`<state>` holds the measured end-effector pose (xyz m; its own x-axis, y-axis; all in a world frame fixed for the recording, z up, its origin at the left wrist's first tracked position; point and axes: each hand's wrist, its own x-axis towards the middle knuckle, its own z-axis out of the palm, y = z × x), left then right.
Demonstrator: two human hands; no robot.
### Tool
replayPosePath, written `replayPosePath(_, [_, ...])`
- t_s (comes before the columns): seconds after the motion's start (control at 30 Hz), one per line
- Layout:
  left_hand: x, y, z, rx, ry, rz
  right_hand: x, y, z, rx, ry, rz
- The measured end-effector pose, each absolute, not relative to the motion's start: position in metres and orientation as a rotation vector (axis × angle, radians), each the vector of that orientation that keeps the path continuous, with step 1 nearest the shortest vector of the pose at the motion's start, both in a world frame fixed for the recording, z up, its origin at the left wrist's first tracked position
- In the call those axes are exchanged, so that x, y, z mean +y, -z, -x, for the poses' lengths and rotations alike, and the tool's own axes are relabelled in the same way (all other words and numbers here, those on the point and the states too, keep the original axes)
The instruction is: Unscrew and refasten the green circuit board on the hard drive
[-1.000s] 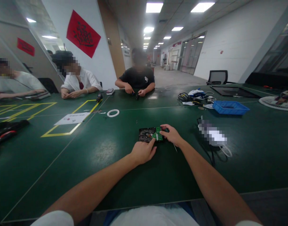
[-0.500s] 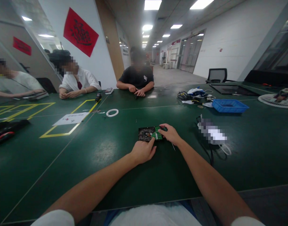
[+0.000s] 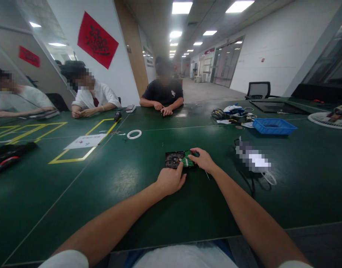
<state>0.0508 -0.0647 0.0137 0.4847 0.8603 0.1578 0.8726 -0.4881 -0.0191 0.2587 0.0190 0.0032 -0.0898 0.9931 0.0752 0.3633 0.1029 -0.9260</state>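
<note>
A hard drive (image 3: pixel 172 159) lies on the green table with its underside up, showing a green circuit board (image 3: pixel 187 159) on its right half. My left hand (image 3: pixel 169 180) rests at the drive's near edge, thumb and index finger closed against it, the index fingertip on the board. At the drive's right end, my right hand (image 3: pixel 203 160) pinches the edge by the board. Beneath that hand a thin metal rod (image 3: pixel 207 175) sticks out toward me; its other end is hidden by the hand.
Tiny bits (image 3: pixel 162 144) lie behind the drive. A white ring (image 3: pixel 134 134) and a paper sheet (image 3: pixel 85 141) are to the left. On the right are a bundle of cables (image 3: pixel 268 178), a blue tray (image 3: pixel 274 126) and a pile of wires (image 3: pixel 232 111). Several people sit across the table.
The whole view has shifted very slightly. Both hands keep the same hold at the hard drive.
</note>
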Motion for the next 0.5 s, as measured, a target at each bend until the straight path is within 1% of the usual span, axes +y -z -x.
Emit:
replayPosePath(0.3, [-0.0671,-0.0122,-0.0477,-1.469,0.303,2.695,0.0227,0.0052,-0.2582,-1.501,-1.03,1.394])
replayPosePath(0.5, [-0.0665,-0.0133,-0.0491,-1.534,0.231,2.624,0.0223,0.005,-0.2598,-1.561,-1.06,1.363])
